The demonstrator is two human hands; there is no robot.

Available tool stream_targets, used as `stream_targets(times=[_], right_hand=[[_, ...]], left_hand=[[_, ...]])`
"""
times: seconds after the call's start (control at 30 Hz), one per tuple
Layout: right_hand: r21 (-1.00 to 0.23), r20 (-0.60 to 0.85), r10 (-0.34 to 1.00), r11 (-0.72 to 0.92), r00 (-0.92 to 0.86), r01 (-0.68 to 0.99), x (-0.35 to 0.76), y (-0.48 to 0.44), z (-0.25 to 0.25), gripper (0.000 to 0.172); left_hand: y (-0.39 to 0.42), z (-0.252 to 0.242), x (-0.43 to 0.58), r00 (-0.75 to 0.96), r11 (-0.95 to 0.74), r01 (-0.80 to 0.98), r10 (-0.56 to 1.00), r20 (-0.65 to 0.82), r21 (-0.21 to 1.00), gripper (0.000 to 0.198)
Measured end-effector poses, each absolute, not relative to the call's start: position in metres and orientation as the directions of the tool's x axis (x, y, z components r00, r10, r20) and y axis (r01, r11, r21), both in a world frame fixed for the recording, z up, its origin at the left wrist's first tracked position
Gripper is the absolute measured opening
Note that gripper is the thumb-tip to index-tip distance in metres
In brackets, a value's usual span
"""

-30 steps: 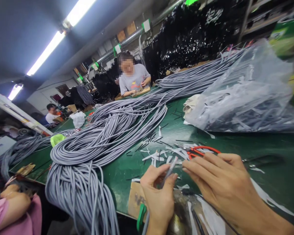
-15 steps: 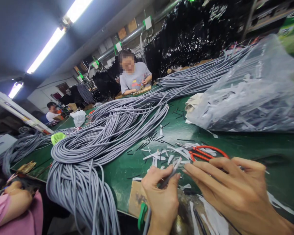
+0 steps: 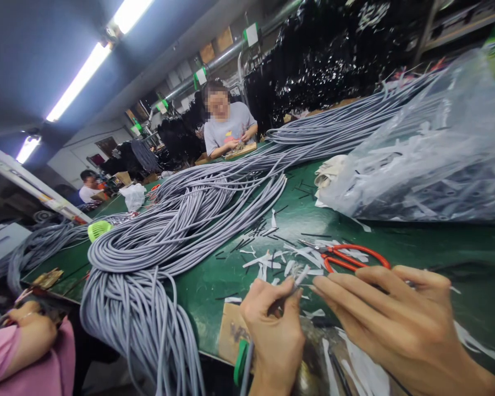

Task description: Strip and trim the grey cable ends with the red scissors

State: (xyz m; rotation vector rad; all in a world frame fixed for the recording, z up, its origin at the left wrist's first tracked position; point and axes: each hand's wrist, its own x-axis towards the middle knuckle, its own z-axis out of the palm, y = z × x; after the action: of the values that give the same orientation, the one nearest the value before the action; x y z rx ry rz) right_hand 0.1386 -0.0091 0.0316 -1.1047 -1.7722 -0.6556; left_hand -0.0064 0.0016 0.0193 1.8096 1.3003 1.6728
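One gray cable end [image 3: 301, 277] shows in the head view, on the near side of the red-handled snips [image 3: 332, 252]. Nearer than the snips, the left hand [image 3: 275, 333] pinches it between thumb and forefinger; the right hand [image 3: 396, 313] has fingers loosely extended, and I cannot tell whether it holds anything. The cable looks light and springy, its tip probably delicate; grip just behind that.
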Motion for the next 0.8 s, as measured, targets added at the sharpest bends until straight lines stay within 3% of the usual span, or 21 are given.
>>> stream_targets(times=[0.23,0.37,0.47,0.53,0.6,0.67,0.73,0.8], right_hand=[[0.032,0.891,0.383,0.483,-0.244,0.875,0.138,-0.010,0.034,0.021],[-0.063,0.901,0.396,0.525,-0.178,0.848,0.137,-0.006,0.036,0.023],[-0.214,0.885,0.455,0.589,-0.101,0.780,0.136,-0.001,0.034,0.025],[-0.410,0.819,0.573,0.612,-0.023,0.676,0.136,0.002,0.031,0.027],[-0.686,0.633,0.774,0.553,0.013,0.474,0.134,0.004,0.028,0.031],[-0.887,0.396,0.918,0.387,-0.017,0.251,0.132,0.004,0.026,0.037],[-0.960,0.251,0.967,0.255,-0.047,0.117,0.130,0.004,0.028,0.044],[-0.972,0.224,0.974,0.225,-0.018,0.063,0.130,0.002,0.033,0.050]], left_hand=[[0.004,0.015,-0.009,-0.076,-0.526,0.419,0.792,0.606,0.740,0.016],[0.003,0.018,-0.008,-0.093,-0.518,0.395,0.799,0.593,0.759,0.015],[0.003,0.020,-0.007,-0.095,-0.489,0.319,0.836,0.540,0.812,0.012],[0.004,0.022,-0.006,-0.094,-0.450,0.267,0.868,0.487,0.853,0.011],[0.004,0.025,-0.005,-0.095,-0.403,0.217,0.898,0.430,0.889,0.010],[0.004,0.027,-0.005,-0.081,-0.383,0.180,0.912,0.401,0.906,0.009],[0.003,0.028,-0.005,-0.037,-0.405,0.166,0.909,0.416,0.899,0.010],[0.002,0.027,-0.006,-0.013,-0.441,0.173,0.893,0.450,0.881,0.011]])
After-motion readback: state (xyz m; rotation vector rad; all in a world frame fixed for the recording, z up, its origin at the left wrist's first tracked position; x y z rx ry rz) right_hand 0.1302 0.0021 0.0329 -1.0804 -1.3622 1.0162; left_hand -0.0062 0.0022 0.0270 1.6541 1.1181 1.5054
